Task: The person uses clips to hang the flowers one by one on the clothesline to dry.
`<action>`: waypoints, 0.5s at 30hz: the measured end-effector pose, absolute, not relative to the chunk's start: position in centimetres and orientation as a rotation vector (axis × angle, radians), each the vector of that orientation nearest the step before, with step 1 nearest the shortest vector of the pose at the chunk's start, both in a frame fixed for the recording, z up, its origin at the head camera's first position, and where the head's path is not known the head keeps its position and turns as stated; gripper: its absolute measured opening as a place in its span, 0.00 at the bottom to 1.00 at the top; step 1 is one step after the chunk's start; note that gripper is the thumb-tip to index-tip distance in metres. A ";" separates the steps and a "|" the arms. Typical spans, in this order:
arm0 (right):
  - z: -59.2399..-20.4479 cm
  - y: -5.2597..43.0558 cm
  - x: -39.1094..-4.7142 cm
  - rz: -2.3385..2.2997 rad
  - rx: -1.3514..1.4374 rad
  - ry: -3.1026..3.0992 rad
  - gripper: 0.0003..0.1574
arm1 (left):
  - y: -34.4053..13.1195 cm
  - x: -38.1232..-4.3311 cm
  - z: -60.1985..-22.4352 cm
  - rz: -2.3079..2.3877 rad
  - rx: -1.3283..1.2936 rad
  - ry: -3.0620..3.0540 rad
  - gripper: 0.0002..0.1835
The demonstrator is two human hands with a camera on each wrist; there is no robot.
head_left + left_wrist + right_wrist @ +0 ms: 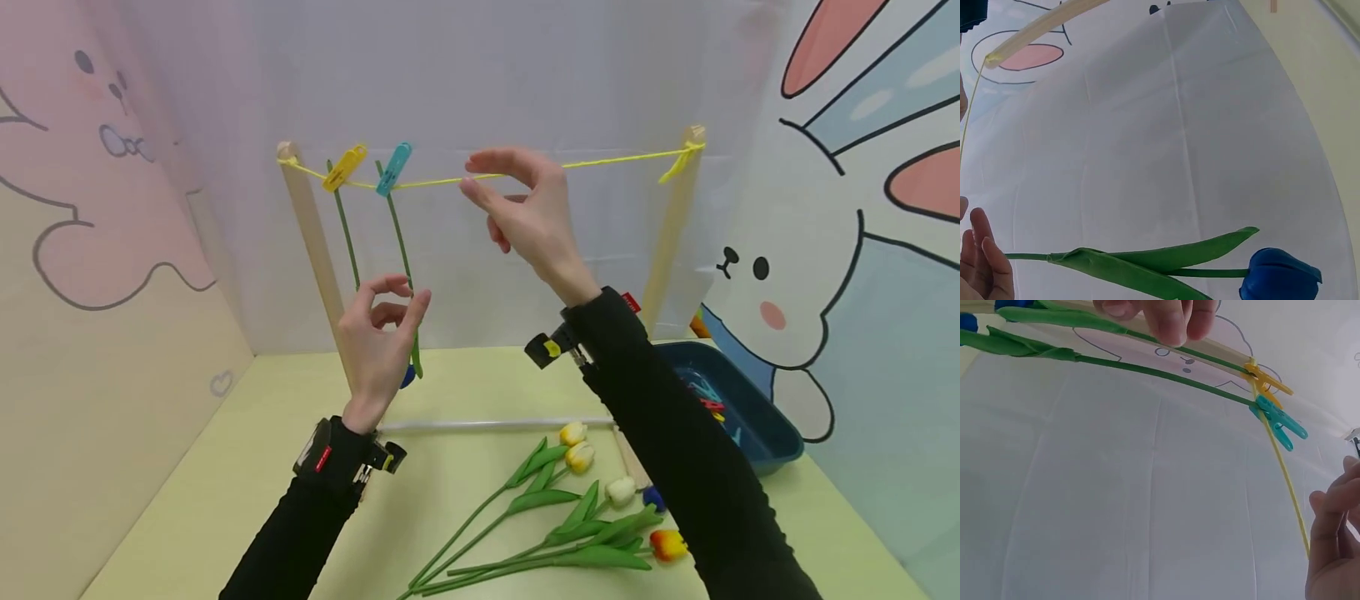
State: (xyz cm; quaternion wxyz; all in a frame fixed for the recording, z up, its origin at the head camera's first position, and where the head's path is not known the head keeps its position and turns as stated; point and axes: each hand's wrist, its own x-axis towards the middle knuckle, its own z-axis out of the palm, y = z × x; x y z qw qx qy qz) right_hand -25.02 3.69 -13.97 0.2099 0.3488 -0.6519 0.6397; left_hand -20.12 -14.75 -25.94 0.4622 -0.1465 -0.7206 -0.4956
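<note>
A yellow string (615,159) runs between two wooden posts. Near its left end, a yellow clothespin (345,167) and a teal clothespin (393,170) each clip a green stem, and two blue tulips (1280,276) hang upside down from them. My left hand (378,337) is beside the hanging stems with fingers bent loosely and thumb apart; nothing is gripped. Just in front of the string, right of the teal clothespin, my right hand (528,204) is raised with a gap between thumb and forefinger, holding nothing. Most of the left tulip is hidden behind my left hand.
Several tulips (536,542) with yellow, white and orange-red heads lie on the pale table (210,517). A dark blue basin (780,446) holding several coloured clothespins (708,400) stands at the right. Between the posts (678,225) a pale rod (495,426) lies low.
</note>
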 end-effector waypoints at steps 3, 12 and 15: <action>-15.2 4.8 -24.6 1.756 1.010 -1.798 0.17 | -14.6 -19.4 -27.1 -1.215 -0.393 -1.810 0.15; -19.1 10.2 -23.7 1.614 0.958 -1.814 0.12 | -15.3 -17.8 -31.1 -1.164 -0.517 -1.992 0.14; -20.5 12.5 -23.7 1.540 0.889 -1.856 0.12 | -15.5 -17.2 -32.0 -1.167 -0.539 -2.084 0.14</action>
